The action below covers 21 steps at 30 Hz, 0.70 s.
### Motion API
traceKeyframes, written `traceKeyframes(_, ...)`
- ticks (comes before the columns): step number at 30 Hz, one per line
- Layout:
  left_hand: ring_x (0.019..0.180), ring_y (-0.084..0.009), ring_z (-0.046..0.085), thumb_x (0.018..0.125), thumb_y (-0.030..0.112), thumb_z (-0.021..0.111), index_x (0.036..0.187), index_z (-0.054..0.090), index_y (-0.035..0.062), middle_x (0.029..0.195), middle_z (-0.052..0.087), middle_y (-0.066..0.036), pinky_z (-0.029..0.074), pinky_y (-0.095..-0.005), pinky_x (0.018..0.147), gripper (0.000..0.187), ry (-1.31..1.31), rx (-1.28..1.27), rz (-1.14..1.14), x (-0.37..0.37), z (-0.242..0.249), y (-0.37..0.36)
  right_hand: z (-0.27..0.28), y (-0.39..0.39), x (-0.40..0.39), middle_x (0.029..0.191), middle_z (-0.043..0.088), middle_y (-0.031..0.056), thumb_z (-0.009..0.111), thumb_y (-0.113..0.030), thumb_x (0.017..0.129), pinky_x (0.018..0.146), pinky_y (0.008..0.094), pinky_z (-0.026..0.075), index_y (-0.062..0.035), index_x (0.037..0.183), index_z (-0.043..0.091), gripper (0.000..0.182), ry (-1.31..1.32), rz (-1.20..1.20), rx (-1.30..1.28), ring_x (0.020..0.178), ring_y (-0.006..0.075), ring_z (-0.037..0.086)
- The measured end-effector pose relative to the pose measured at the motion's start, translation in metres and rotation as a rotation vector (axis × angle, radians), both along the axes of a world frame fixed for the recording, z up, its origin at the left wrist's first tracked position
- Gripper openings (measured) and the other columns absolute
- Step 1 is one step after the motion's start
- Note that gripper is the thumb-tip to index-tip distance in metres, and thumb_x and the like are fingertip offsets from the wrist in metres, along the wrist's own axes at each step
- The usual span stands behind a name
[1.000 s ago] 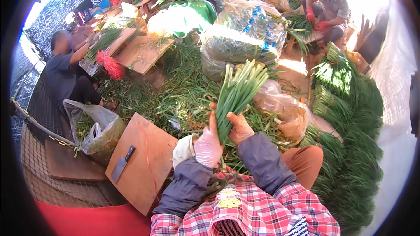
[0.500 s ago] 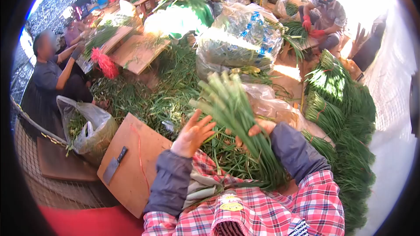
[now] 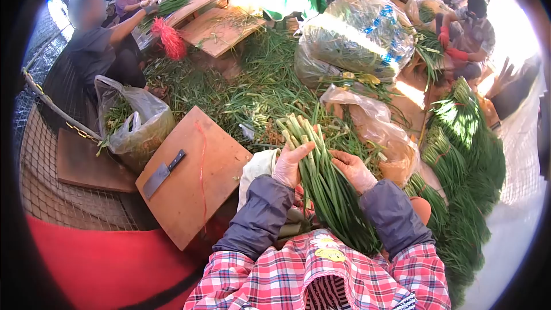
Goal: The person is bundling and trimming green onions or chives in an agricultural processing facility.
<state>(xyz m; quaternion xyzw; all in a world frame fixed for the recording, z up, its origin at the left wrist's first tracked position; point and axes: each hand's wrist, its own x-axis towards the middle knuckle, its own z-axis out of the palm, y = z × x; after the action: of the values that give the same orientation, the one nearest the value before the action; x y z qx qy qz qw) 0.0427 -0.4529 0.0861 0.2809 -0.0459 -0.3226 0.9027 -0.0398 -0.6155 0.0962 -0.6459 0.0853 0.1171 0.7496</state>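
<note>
Green bunch: the long leafy bunch (image 3: 331,186) is held up just below center frame, kinda slanted, pale cut ends toward the upper left, leaves fanned out down toward the plaid top (image 3: 287,270).
Left hand: partly closed on the left side of the bunch, near the pale ends; the thumb of the left hand (image 3: 291,165) is laid across the stalks, the other fingers mostly hidden.
Right hand: the right hand (image 3: 354,172) is half curled, with its fingers put against the bunch's right side; how firm the grip is can't be told.
Board with knife: a tilted brown board (image 3: 189,206) is seen left of the hands, with a dark-handled cleaver (image 3: 158,180) and a thin red string (image 3: 202,181) laid on it.
Bags: a stuffed clear bag (image 3: 140,132) is parked left, a crumpled one (image 3: 381,132) right of the hands, a big packed one (image 3: 356,40) up top.
Loose greens: cut leaves (image 3: 235,97) are strewn all over mid-frame.
Tied bundles: bundles of greens (image 3: 465,195) are piled down the right side.
Folks: one seated person (image 3: 94,51) is seen upper left, another in red gloves (image 3: 473,34) upper right.
</note>
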Motion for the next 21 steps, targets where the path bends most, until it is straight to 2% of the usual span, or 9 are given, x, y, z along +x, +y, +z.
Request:
traceKeyframes(3, 0.112, -0.0346, 0.049, 0.076, 0.017, 0.067, 0.134, 0.029, 0.0132, 0.13, 0.041, -0.019, 0.045, -0.0471, 0.091, 0.069, -0.015, -0.163, -0.151, 0.002, 0.006, 0.004, -0.003, -0.001, 0.009, 0.1, 0.063, 0.0067, 0.057, -0.021, 0.086, 0.078, 0.0243, 0.044, 0.0019, 0.11, 0.058, 0.033, 0.054, 0.078, 0.029, 0.087, 0.0112, 0.056)
traceKeyframes(6, 0.098, -0.0305, 0.057, 0.076, 0.013, 0.066, 0.131, 0.035, 0.0111, 0.116, 0.053, -0.016, 0.05, -0.0437, 0.082, 0.063, -0.012, -0.076, -0.119, 0.0, 0.002, 0.009, -0.019, -0.019, 0.02, 0.091, 0.065, 0.0051, 0.058, -0.024, 0.086, 0.073, 0.0257, 0.046, 0.0005, 0.106, 0.061, 0.032, 0.133, 0.181, -0.137, 0.081, 0.0112, 0.058)
traceKeyframes(7, 0.097, -0.0299, 0.058, 0.076, 0.012, 0.065, 0.131, 0.036, 0.011, 0.114, 0.054, -0.016, 0.05, -0.0431, 0.082, 0.062, 0.009, -0.078, -0.103, 0.001, 0.0, 0.01, 0.01, -0.026, 0.02, 0.087, 0.066, 0.0032, 0.059, -0.026, 0.085, 0.068, 0.0271, 0.047, -0.0014, 0.103, 0.064, 0.031, 0.083, 0.181, -0.396, 0.075, 0.0104, 0.058)
traceKeyframes(10, 0.094, -0.0271, 0.059, 0.078, 0.01, 0.063, 0.128, 0.04, 0.0105, 0.108, 0.057, -0.015, 0.049, -0.0408, 0.082, 0.056, 0.048, -0.066, -0.061, 0.004, -0.006, 0.014, 0.027, -0.053, 0.03, 0.085, 0.065, 0.0034, 0.063, -0.025, 0.083, 0.066, 0.0261, 0.048, -0.0016, 0.102, 0.063, 0.031, 0.152, -0.111, -0.171, 0.072, 0.0089, 0.058)
traceKeyframes(13, 0.095, -0.0265, 0.058, 0.079, 0.006, 0.061, 0.128, 0.041, 0.0101, 0.109, 0.057, -0.014, 0.049, -0.0411, 0.083, 0.053, 0.068, -0.042, -0.066, 0.003, -0.005, 0.01, 0.067, -0.025, 0.028, 0.085, 0.065, 0.0044, 0.065, -0.02, 0.08, 0.065, 0.0214, 0.047, -0.0015, 0.106, 0.06, 0.032, -0.049, 0.077, -0.341, 0.071, 0.0107, 0.059)
traceKeyframes(16, 0.099, -0.0265, 0.056, 0.08, 0.005, 0.059, 0.128, 0.041, 0.0099, 0.113, 0.056, -0.014, 0.048, -0.0413, 0.084, 0.052, 0.06, 0.007, -0.046, 0.006, -0.008, 0.004, 0.072, -0.003, 0.028, 0.079, 0.064, 0.0098, 0.073, -0.03, 0.07, 0.067, 0.0288, 0.048, -0.0015, 0.108, 0.056, 0.051, -0.236, 0.212, -0.877, 0.072, 0.0201, 0.061)
traceKeyframes(17, 0.101, -0.0267, 0.056, 0.08, 0.005, 0.059, 0.128, 0.041, 0.0097, 0.114, 0.055, -0.015, 0.048, -0.0412, 0.084, 0.052, 0.066, 0.006, -0.05, 0.007, -0.006, 0.004, 0.075, 0.002, 0.029, 0.078, 0.063, 0.0109, 0.073, -0.031, 0.069, 0.068, 0.0297, 0.048, -0.0013, 0.109, 0.055, 0.053, -0.191, 0.22, -0.911, 0.073, 0.021, 0.061)
traceKeyframes(20, 0.107, -0.028, 0.053, 0.079, 0.004, 0.06, 0.129, 0.038, 0.0097, 0.119, 0.052, -0.016, 0.047, -0.0418, 0.087, 0.054, 0.104, -0.046, -0.095, 0.007, -0.006, 0.004, 0.054, -0.002, 0.035, 0.078, 0.062, 0.0104, 0.072, -0.028, 0.071, 0.068, 0.0294, 0.048, 0.0001, 0.107, 0.056, 0.048, -0.134, 0.213, -0.746, 0.072, 0.0199, 0.06)
traceKeyframes(21, 0.107, -0.0282, 0.053, 0.079, 0.003, 0.06, 0.129, 0.038, 0.0097, 0.119, 0.051, -0.016, 0.047, -0.0421, 0.088, 0.055, 0.085, -0.078, -0.091, 0.005, -0.001, 0.005, 0.048, -0.007, 0.038, 0.077, 0.062, 0.0104, 0.068, -0.022, 0.074, 0.067, 0.0282, 0.048, 0.0002, 0.103, 0.059, 0.038, -0.154, 0.203, -0.667, 0.071, 0.018, 0.059)
